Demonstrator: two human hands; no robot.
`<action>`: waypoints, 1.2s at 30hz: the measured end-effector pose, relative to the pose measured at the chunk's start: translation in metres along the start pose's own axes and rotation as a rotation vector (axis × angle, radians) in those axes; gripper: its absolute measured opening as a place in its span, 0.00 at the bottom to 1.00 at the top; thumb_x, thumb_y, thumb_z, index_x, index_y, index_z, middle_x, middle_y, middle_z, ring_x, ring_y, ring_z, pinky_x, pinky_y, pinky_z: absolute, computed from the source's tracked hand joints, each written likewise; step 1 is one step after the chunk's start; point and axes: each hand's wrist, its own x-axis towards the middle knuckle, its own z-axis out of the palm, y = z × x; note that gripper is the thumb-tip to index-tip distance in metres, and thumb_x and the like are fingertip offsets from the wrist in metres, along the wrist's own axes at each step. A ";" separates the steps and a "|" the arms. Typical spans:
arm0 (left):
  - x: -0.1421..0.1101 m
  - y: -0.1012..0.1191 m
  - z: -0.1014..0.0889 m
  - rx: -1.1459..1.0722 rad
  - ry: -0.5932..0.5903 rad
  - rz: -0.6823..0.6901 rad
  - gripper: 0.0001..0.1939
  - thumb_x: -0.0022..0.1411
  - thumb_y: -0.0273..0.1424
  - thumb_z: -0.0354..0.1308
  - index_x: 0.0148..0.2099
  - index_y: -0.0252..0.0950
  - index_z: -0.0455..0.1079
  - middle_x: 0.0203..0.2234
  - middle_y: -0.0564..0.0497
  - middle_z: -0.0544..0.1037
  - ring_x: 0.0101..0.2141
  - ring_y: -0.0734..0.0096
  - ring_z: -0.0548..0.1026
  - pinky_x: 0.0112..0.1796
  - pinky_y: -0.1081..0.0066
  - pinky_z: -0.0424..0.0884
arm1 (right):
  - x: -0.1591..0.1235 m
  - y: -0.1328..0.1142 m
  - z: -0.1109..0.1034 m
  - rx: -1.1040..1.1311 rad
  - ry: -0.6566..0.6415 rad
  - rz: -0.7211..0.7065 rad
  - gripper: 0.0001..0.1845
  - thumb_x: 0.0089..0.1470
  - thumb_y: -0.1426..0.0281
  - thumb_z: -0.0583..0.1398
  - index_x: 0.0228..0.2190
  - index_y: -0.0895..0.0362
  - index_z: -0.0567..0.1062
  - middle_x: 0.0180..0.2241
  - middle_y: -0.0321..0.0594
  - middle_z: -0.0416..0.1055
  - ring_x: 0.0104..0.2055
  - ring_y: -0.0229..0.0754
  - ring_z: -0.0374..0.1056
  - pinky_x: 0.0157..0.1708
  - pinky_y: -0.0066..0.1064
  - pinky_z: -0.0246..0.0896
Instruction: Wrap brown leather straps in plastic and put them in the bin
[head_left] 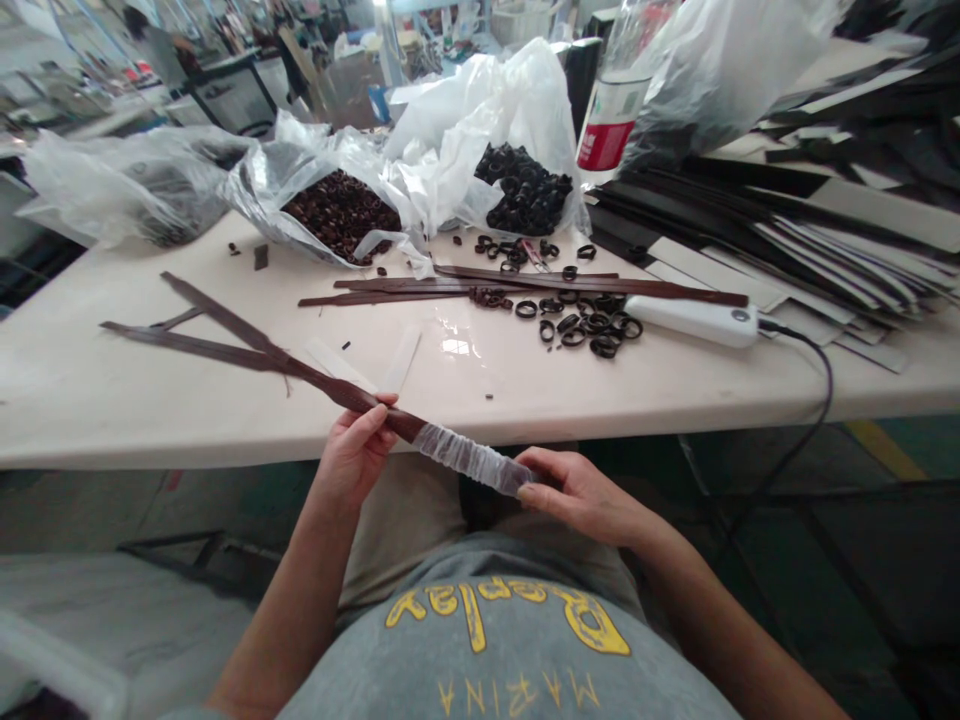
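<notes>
A person [517,640] at a worktable [187,425] dotted with black rings [603,347] grips a long brown strap [307,375] in both bare hands. The left hand [356,455] pinches it partway along, thumb uppermost, while the right hand [577,495] has thumb and fingers closed on the end cased in a crinkled, translucent plastic sleeve [469,458]. The step in hand appears to be fitting or adjusting that sleeve; the next move would likely call for a steady left pinch as the right hand works the bunched plastic. The strap slants, its long axis running from far left to near right. Its forked end points away over the tabletop, toward the person's left; its sleeved end juts past the table's front edge, pointing right and toward the body. Other brown straps [540,284] lie beyond, near a white corded device [694,318].
</notes>
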 end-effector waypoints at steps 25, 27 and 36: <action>-0.019 -0.028 0.014 0.280 -0.171 -0.037 0.17 0.45 0.33 0.74 0.40 0.36 0.81 0.29 0.50 0.81 0.28 0.75 0.74 0.30 0.77 0.69 | 0.016 -0.014 0.020 0.103 0.021 -0.006 0.08 0.59 0.66 0.58 0.32 0.58 0.72 0.25 0.33 0.71 0.27 0.36 0.66 0.28 0.26 0.59; -0.021 -0.031 0.015 0.296 -0.206 -0.063 0.15 0.45 0.34 0.74 0.37 0.35 0.81 0.27 0.50 0.80 0.26 0.75 0.73 0.29 0.76 0.69 | 0.018 -0.014 0.021 0.102 0.018 -0.011 0.08 0.59 0.66 0.58 0.32 0.58 0.72 0.25 0.32 0.70 0.27 0.36 0.66 0.27 0.25 0.58; -0.033 -0.031 0.030 0.380 -0.350 -0.070 0.11 0.46 0.35 0.73 0.32 0.35 0.80 0.26 0.49 0.80 0.28 0.69 0.75 0.31 0.72 0.71 | 0.017 -0.014 0.026 0.082 0.024 -0.039 0.09 0.60 0.67 0.57 0.29 0.57 0.70 0.24 0.32 0.70 0.25 0.35 0.65 0.26 0.25 0.57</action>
